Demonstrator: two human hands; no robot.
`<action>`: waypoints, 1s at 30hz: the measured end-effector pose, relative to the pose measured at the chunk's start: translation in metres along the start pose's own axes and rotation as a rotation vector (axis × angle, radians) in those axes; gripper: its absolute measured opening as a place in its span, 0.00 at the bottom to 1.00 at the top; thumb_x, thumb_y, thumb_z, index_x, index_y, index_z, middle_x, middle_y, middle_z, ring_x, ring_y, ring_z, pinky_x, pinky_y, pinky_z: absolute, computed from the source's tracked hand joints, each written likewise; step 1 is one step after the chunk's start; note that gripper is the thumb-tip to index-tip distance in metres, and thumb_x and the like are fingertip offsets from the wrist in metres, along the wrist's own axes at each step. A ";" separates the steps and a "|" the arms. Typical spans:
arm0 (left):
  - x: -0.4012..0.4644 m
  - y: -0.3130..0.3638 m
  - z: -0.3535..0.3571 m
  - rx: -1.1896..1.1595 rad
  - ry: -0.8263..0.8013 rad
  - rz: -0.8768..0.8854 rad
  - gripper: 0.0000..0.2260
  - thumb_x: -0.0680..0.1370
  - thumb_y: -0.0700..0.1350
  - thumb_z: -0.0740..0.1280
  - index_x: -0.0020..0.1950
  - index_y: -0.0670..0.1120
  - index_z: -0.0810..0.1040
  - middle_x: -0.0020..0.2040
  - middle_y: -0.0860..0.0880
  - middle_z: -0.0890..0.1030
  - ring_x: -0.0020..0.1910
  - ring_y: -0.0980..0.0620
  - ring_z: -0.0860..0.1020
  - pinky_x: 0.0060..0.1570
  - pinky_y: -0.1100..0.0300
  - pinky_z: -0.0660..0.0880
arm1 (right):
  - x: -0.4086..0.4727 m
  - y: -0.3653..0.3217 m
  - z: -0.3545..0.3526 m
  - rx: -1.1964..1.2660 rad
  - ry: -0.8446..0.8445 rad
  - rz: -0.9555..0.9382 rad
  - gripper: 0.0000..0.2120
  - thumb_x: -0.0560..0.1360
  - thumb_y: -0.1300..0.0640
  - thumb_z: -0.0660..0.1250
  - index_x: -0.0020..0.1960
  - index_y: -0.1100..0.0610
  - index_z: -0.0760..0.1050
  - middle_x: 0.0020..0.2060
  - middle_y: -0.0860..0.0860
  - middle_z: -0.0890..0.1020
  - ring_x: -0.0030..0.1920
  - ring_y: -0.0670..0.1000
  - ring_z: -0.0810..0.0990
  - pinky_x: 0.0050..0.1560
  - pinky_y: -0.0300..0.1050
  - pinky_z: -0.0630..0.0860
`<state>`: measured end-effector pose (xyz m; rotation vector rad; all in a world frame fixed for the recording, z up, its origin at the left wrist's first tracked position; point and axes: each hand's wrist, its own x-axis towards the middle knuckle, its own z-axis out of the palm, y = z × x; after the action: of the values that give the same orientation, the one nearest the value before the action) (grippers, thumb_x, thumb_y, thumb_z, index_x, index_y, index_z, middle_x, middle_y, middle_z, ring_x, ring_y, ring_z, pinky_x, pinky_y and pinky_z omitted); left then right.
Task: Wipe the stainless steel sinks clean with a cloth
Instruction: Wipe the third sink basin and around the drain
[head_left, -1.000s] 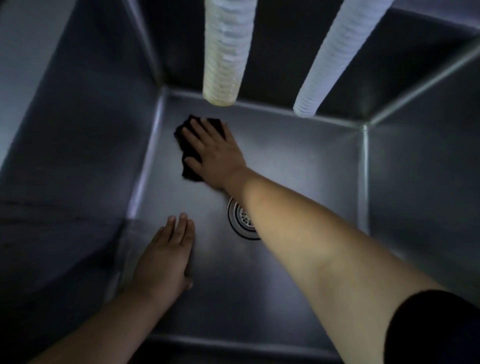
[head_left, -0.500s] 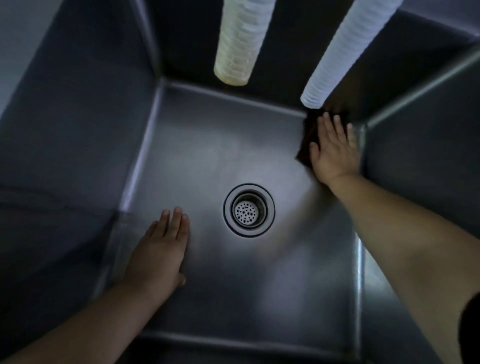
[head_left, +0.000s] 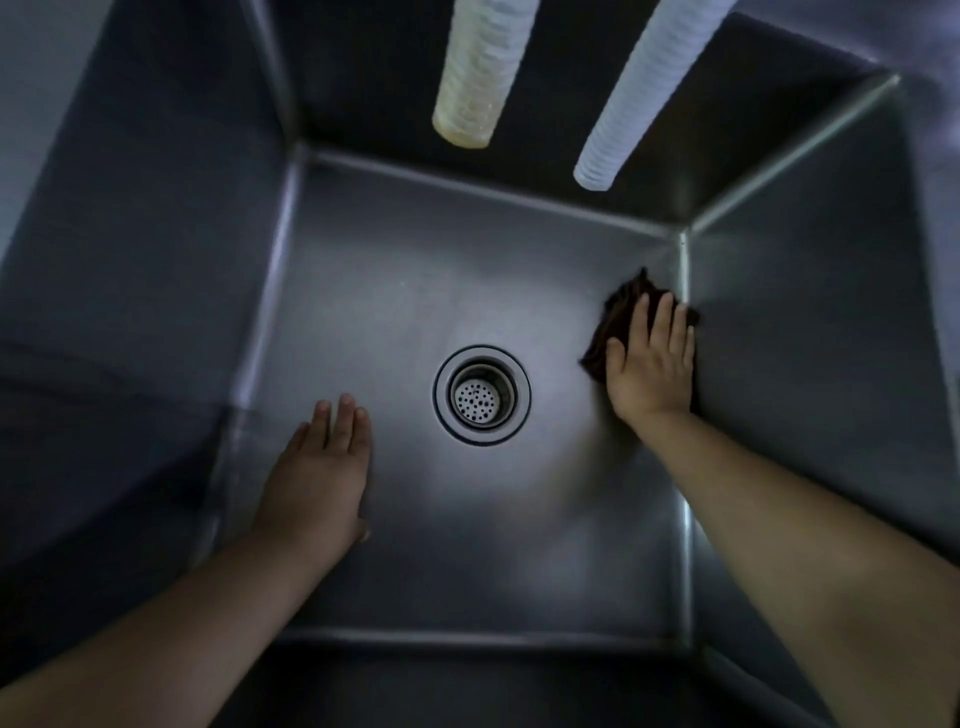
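Wiping the sink (head_left: 415, 270) floor's right edge, your flat right hand (head_left: 649, 364) presses the cloth (head_left: 618, 312), left hand (head_left: 322, 467) resting released; next sweep toward yourself along that wall.

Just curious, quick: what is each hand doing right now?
Left hand: open, flat on the sink floor.
Right hand: open, pressing the cloth down.

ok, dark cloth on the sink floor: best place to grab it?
Probably the bunched far edge of the dark cloth, pinched from above and the drain side. The right hand covers its near part, and the right sink wall blocks that side.
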<state>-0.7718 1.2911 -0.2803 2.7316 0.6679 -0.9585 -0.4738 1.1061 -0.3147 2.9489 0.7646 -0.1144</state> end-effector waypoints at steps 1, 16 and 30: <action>-0.001 0.000 -0.001 0.005 0.000 0.000 0.52 0.69 0.56 0.72 0.76 0.39 0.38 0.77 0.39 0.39 0.77 0.40 0.43 0.75 0.52 0.47 | -0.018 0.001 0.001 -0.019 -0.009 -0.017 0.30 0.79 0.48 0.53 0.77 0.58 0.49 0.76 0.61 0.50 0.76 0.61 0.47 0.74 0.54 0.42; -0.037 -0.005 -0.083 0.100 -0.034 0.090 0.22 0.75 0.57 0.63 0.64 0.45 0.69 0.62 0.47 0.74 0.61 0.47 0.74 0.54 0.55 0.70 | -0.187 -0.004 -0.023 -0.265 -0.298 -0.817 0.33 0.72 0.39 0.52 0.69 0.58 0.70 0.67 0.63 0.70 0.67 0.70 0.65 0.67 0.66 0.48; -0.092 -0.101 -0.156 0.306 0.550 0.143 0.11 0.70 0.44 0.63 0.45 0.40 0.81 0.44 0.41 0.84 0.63 0.41 0.76 0.73 0.48 0.55 | -0.122 -0.172 -0.011 0.009 -0.211 -1.074 0.36 0.73 0.40 0.63 0.76 0.51 0.56 0.76 0.55 0.57 0.75 0.62 0.51 0.72 0.64 0.44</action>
<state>-0.7972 1.3945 -0.1024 3.2941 0.4111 -0.2842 -0.6633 1.1986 -0.3042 2.1228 2.1508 -0.4700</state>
